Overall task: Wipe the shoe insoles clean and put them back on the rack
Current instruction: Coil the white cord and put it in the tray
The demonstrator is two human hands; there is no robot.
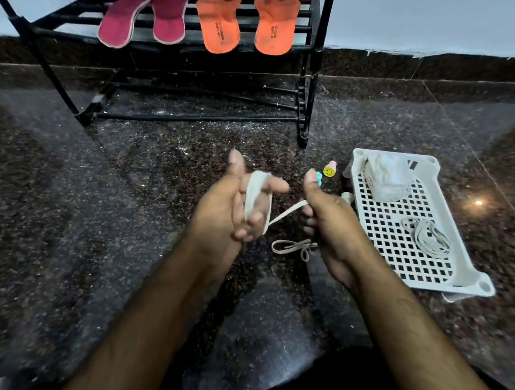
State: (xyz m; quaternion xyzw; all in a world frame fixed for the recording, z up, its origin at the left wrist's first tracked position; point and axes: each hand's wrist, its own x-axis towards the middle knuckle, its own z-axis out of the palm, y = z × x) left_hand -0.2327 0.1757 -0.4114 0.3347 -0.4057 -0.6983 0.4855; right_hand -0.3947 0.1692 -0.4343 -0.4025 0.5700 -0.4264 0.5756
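Underfoot, seemingly polished speckled floor (66, 212)

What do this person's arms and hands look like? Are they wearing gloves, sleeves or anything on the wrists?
Both forearms are bare all the way down the picture: no sleeves show. The left hand and the right hand are bare too, with no gloves, rings, watch or wristband visible.

Bare floor (167, 164) between hands and rack (307, 76); white basket (464, 270), small bottles (329, 169) crowd right side.
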